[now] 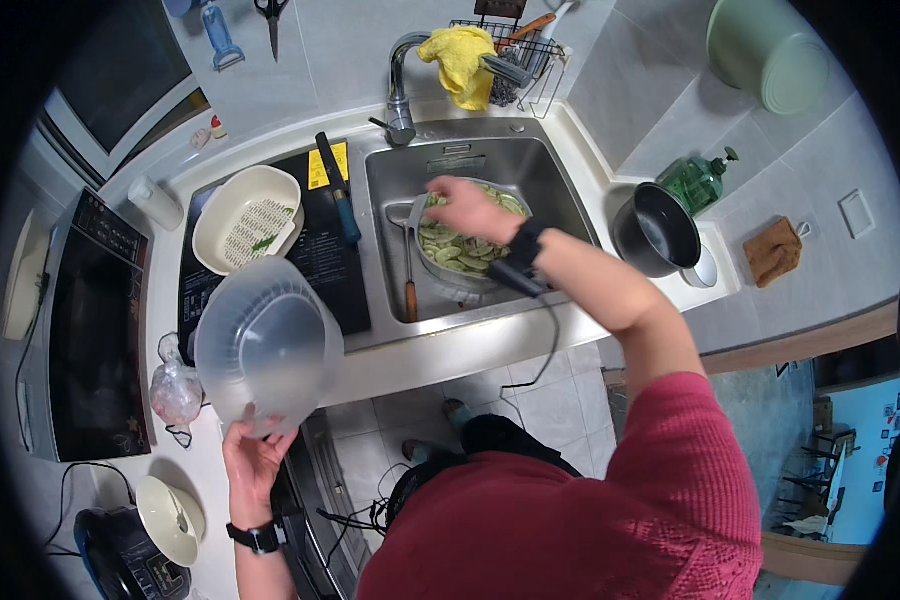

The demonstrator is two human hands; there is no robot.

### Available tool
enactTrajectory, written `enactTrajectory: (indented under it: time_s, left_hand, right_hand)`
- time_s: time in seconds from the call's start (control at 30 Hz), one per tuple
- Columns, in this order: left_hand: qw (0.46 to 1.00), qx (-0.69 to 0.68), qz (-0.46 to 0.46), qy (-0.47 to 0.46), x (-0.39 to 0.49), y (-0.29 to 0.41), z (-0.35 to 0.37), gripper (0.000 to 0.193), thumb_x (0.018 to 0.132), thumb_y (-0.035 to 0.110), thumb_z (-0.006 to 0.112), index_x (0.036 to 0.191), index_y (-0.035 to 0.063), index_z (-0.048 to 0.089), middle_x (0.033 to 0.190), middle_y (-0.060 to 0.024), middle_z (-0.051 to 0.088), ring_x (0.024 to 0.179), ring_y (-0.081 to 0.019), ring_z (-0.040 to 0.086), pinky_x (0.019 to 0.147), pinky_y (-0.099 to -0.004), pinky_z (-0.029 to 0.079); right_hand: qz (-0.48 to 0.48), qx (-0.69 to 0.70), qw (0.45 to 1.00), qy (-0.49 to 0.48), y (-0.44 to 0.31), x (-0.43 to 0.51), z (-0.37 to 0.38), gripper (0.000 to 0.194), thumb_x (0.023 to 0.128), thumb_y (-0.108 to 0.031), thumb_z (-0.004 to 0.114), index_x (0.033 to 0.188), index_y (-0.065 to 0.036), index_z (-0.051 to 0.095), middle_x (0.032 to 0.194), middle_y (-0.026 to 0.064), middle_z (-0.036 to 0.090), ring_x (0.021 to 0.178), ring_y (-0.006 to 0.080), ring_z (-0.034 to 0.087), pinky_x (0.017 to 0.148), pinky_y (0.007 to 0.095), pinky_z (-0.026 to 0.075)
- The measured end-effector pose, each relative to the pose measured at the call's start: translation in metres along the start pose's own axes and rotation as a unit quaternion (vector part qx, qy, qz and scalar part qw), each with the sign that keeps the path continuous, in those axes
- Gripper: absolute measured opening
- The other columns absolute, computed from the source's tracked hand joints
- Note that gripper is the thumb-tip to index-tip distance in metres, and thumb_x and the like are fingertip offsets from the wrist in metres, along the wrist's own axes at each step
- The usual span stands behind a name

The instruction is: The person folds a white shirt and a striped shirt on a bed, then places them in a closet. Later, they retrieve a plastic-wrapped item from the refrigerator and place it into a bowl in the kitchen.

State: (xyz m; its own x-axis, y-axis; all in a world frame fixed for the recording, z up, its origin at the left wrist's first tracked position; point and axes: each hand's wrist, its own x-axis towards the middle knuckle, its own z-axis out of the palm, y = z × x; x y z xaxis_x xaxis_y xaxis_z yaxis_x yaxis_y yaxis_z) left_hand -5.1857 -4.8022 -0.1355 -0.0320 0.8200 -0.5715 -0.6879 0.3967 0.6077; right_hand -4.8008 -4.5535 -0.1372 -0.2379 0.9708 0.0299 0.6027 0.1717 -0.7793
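My left hand (pixel 259 461) grips the near rim of a translucent plastic basin (pixel 270 341), which is tilted over the counter edge and the black cooktop. Inside the steel sink (pixel 390 259) stands a translucent container (pixel 454 279) full of sliced green vegetable (pixel 450 244), perhaps cucumber. Over the slices at the container's far left side is my right hand (pixel 469 208), its fingers bent downward and slightly blurred. Whether it pinches any slices is hidden. A metal spatula with a wooden handle (pixel 410 285) lies in the sink to the left of the container.
A cream strainer basket (pixel 249 221) with green bits and a knife (pixel 339 187) rest on the cooktop (pixel 322 277). The faucet (pixel 399 97) carries a yellow cloth (pixel 465 67). A dark pot (pixel 656 232) stands right of the sink, a microwave (pixel 97 330) at left.
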Motion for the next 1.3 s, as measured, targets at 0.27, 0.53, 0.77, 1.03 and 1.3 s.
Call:
enactTrajectory:
  time_s: [0.27,0.53,0.77,1.03,1.3]
  left_hand:
    - [0.999,-0.007,-0.033,-0.004,0.039,0.001,0.021,0.040,0.075,0.013,0.056,0.109,-0.0015,0.041,0.110,-0.0196,0.049,0.099,-0.0329,0.054,0.091,-0.0471,0.048]
    - [0.999,-0.030,0.005,0.029,0.078,0.019,0.016,0.052,0.078,0.017,0.061,0.117,-0.0060,0.036,0.118,-0.0182,0.043,0.102,-0.0366,0.051,0.091,-0.0459,0.048]
    - [0.994,-0.031,-0.047,0.089,0.055,0.010,0.041,0.046,0.079,0.020,0.064,0.111,-0.0019,0.039,0.101,-0.0248,0.052,0.098,-0.0379,0.056,0.085,-0.0439,0.051]
    - [0.982,0.134,-0.119,-0.059,0.062,-0.017,0.131,0.035,0.083,0.015,0.055,0.115,0.0025,0.048,0.098,-0.0149,0.062,0.093,-0.0287,0.060,0.085,-0.0379,0.049]
    - [0.973,0.156,-0.162,-0.050,0.110,-0.061,0.197,0.033,0.084,0.012,0.052,0.114,0.0003,0.045,0.095,-0.0141,0.059,0.090,-0.0280,0.059,0.083,-0.0381,0.050]
  right_hand:
    - [0.324,0.277,0.901,0.083,0.065,-0.101,-0.089,0.014,0.086,-0.013,0.056,0.095,-0.004,0.051,0.085,0.0042,0.055,0.070,0.0136,0.058,0.052,0.0254,0.052]
    - [0.350,0.278,0.892,0.063,0.088,-0.139,-0.093,0.020,0.088,-0.016,0.056,0.101,-0.002,0.052,0.092,0.0076,0.056,0.076,0.0164,0.060,0.062,0.0289,0.054]
    - [0.357,0.326,0.875,0.034,0.111,-0.122,-0.111,0.016,0.086,-0.016,0.058,0.094,-0.003,0.053,0.080,0.0043,0.055,0.066,0.0162,0.060,0.059,0.0315,0.056]
    - [0.368,0.328,0.870,0.029,0.137,-0.030,-0.128,0.015,0.086,-0.014,0.056,0.088,0.000,0.052,0.073,0.0064,0.052,0.058,0.0185,0.061,0.054,0.0339,0.057]
    - [0.382,0.101,0.904,-0.163,0.213,0.006,-0.108,0.018,0.085,-0.017,0.055,0.087,0.000,0.048,0.069,0.0123,0.046,0.057,0.0250,0.060,0.054,0.0403,0.055]
